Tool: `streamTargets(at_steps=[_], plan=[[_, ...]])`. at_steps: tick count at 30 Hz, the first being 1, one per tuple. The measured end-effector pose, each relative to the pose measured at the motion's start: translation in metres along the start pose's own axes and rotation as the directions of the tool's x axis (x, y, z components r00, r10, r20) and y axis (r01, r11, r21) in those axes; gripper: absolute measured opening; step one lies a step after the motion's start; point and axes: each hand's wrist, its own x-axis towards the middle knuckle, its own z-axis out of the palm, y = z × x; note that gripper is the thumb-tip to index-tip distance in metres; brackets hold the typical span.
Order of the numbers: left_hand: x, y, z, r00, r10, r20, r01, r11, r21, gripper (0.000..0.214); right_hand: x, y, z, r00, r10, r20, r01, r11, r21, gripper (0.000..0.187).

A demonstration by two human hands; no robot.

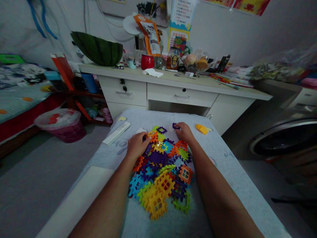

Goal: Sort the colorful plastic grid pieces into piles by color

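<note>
A loose heap of plastic interlocking tiles (158,158) in purple, orange, yellow, green and blue lies on a cloth-covered table. Several have toothed edges, and some carry window shapes. At the heap's far left, my left hand (139,145) is closed, its fingertips at an orange tile (154,136) and a dark piece. My right hand (184,132) pinches a small purple toothed tile (175,126) beyond the heap's far right. Another purple frame-shaped tile (161,130) rests on a green one between the hands. A yellow tile (201,129) lies apart to the right.
A long white box (116,133) sits at the table's left edge. Beyond the table stands a white desk (183,96) bearing a watermelon-shaped object (97,49), jars and a pouch. A washing machine (284,132) is on the right; a pink bin (61,125) is on the left.
</note>
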Motion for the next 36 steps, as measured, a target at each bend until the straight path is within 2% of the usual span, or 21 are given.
streamTargets(at_steps=[3,5,10,14,18,21,25,30,36], plan=[[-0.001,0.002,-0.002,1.000,-0.019,0.014,0.019,1.000,-0.004,0.035,0.001,-0.017,0.000,0.981,-0.166,0.098,0.162,0.986,0.046,0.026],[-0.001,0.002,-0.002,1.000,-0.025,0.018,0.025,1.000,-0.001,0.035,0.000,-0.027,0.005,0.961,-0.225,0.162,0.223,0.974,0.030,0.032],[0.000,0.002,-0.002,0.999,-0.027,0.019,0.027,1.000,0.003,0.036,-0.003,-0.036,0.022,0.947,-0.171,0.271,0.203,0.975,-0.092,0.045],[-0.001,0.002,-0.003,1.000,-0.025,0.017,0.025,1.000,-0.010,0.036,-0.002,-0.033,0.024,0.951,-0.164,0.263,0.190,0.979,-0.077,0.033],[-0.001,0.003,-0.003,1.000,-0.022,0.018,0.022,1.000,-0.017,0.035,0.000,-0.029,0.018,0.952,-0.192,0.240,0.191,0.981,0.026,0.024],[-0.001,0.003,-0.003,1.000,-0.017,0.017,0.017,1.000,-0.013,0.034,0.001,-0.022,0.009,0.973,-0.152,0.176,0.131,0.983,0.126,0.023],[-0.001,0.003,-0.003,1.000,-0.022,0.017,0.022,1.000,-0.002,0.034,0.002,0.000,-0.003,0.999,0.025,-0.034,-0.020,0.988,0.153,0.023],[0.000,0.001,-0.001,1.000,-0.010,0.004,0.011,1.000,-0.016,0.035,0.002,0.031,-0.004,0.948,0.190,-0.256,-0.167,0.980,0.108,0.022],[-0.001,0.003,-0.003,1.000,-0.010,0.010,0.010,1.000,-0.004,0.034,-0.003,0.041,0.008,0.907,0.299,-0.296,-0.288,0.954,0.080,0.020]])
